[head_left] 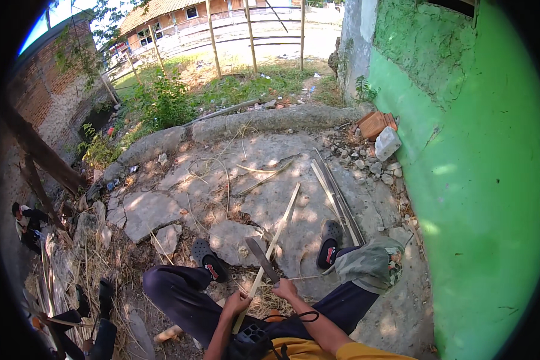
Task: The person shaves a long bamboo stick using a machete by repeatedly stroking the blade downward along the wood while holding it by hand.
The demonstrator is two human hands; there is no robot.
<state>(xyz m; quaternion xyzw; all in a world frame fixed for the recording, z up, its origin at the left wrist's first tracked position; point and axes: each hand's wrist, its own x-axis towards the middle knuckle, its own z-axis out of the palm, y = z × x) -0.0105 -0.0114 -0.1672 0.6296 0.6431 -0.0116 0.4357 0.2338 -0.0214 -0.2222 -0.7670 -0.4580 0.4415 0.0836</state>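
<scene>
My left hand (pixel 237 302) is closed round the lower part of a long pale bamboo strip (pixel 285 217), which slants away from me between my feet. In my closed right hand (pixel 286 289) is the handle of a machete. The dark, broad machete blade (pixel 259 254) points up and to the left, crossing the strip just beyond my hands. Whether its edge touches the strip I cannot tell. Thin shavings (pixel 270 300) lie on the ground under my hands, between my legs.
More bamboo strips (pixel 336 195) lie beside my right foot. A green wall (pixel 474 198) rises on the right, with rubble, bricks (pixel 375 124) and a white plastic container (pixel 387 144) along it. Cracked concrete (pixel 156 210) spreads ahead. Other people (pixel 30 223) sit at far left.
</scene>
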